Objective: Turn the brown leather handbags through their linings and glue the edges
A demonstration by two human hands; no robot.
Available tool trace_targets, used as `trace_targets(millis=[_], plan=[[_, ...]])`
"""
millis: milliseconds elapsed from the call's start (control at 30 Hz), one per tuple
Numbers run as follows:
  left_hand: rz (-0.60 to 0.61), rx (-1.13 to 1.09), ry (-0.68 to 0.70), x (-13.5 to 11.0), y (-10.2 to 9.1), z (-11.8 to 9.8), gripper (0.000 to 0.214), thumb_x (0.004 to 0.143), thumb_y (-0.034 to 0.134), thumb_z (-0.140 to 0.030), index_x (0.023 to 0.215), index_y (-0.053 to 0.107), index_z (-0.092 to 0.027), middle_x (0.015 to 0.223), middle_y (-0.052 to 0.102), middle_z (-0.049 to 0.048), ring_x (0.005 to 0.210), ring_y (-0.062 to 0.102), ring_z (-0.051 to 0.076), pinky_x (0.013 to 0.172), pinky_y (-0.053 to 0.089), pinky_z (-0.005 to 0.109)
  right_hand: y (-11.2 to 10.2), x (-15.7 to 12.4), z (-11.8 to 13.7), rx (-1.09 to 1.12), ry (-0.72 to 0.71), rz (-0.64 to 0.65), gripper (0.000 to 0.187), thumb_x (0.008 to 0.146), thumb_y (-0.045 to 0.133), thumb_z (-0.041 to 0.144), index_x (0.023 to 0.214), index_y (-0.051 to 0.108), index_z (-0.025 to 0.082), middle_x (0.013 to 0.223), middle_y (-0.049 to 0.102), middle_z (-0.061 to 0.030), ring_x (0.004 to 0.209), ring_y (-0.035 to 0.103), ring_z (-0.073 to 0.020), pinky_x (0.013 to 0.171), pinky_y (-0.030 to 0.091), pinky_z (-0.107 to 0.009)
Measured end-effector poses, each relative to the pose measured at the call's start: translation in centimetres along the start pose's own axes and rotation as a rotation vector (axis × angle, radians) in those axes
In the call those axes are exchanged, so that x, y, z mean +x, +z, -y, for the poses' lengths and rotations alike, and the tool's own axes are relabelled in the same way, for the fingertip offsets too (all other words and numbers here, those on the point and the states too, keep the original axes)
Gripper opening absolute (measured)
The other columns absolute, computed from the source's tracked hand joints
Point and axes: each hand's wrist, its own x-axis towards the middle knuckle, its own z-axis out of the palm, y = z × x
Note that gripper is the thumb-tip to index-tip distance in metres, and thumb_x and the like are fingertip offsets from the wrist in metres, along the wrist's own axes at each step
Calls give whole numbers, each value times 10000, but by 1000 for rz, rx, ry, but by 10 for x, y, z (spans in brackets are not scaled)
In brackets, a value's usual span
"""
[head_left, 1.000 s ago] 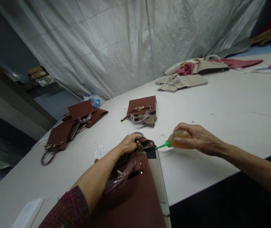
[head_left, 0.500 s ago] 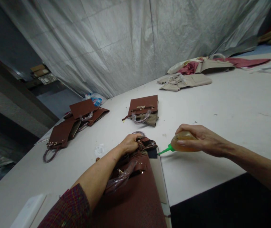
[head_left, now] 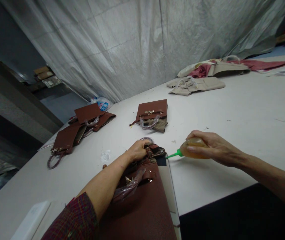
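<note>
A large brown handbag (head_left: 137,211) lies in front of me, its plastic-wrapped handle (head_left: 130,186) on top and a pale side edge facing right. My left hand (head_left: 137,150) is closed on the bag's upper part, near a zipper end; its fingertips are partly hidden by the folds. In my right hand (head_left: 213,148) is a squeeze bottle (head_left: 194,148) of amber liquid, tilted so its green nozzle (head_left: 174,154) points left. The nozzle tip is at the bag's side edge, beside a dark patch (head_left: 161,161); whether it touches I cannot tell.
Another brown handbag (head_left: 151,111) lies beyond my hands. Several brown bags (head_left: 66,136) are piled at the left, beige bags (head_left: 199,86) and pink cloth (head_left: 259,64) at the back right. A black sheet (head_left: 242,213) covers the near right, a white block (head_left: 31,221) the near left.
The nozzle tip has shifted slightly up along the bag's side edge. My left hand keeps its hold on the bag; the whole view has moved a little.
</note>
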Motion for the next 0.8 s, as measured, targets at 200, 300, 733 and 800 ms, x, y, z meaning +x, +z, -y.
trace_targets(millis=[200, 300, 733, 800], plan=[[22, -30, -26, 2, 0, 7, 73, 740, 648, -137, 802, 686, -140, 763, 662, 0, 723, 604, 133, 731, 469, 257, 2, -10, 1, -7, -6, 13, 405, 846, 554, 586, 921, 609, 192, 830, 642, -56, 713, 593, -203, 634, 441, -336], [17, -55, -45, 2, 1, 7, 97, 732, 645, -111, 815, 690, -136, 769, 669, 2, 724, 611, 133, 735, 468, 258, 5, -16, 1, 23, -16, 96, 381, 850, 558, 569, 913, 614, 198, 833, 640, -50, 722, 591, -203, 641, 438, -336], [10, -12, -25, -1, 0, 1, 96, 744, 673, -182, 826, 696, -138, 745, 656, -4, 723, 600, 133, 760, 465, 264, 14, -37, 1, 88, 6, 64, 342, 840, 582, 547, 917, 611, 215, 821, 646, -44, 706, 596, -207, 632, 451, -338], [15, 12, -3, -1, 0, 2, 105, 750, 670, -197, 834, 698, -140, 760, 657, -4, 735, 600, 133, 763, 464, 261, 14, -41, 3, 100, 11, 98, 333, 838, 588, 538, 911, 617, 214, 828, 648, -48, 713, 604, -211, 634, 459, -338]])
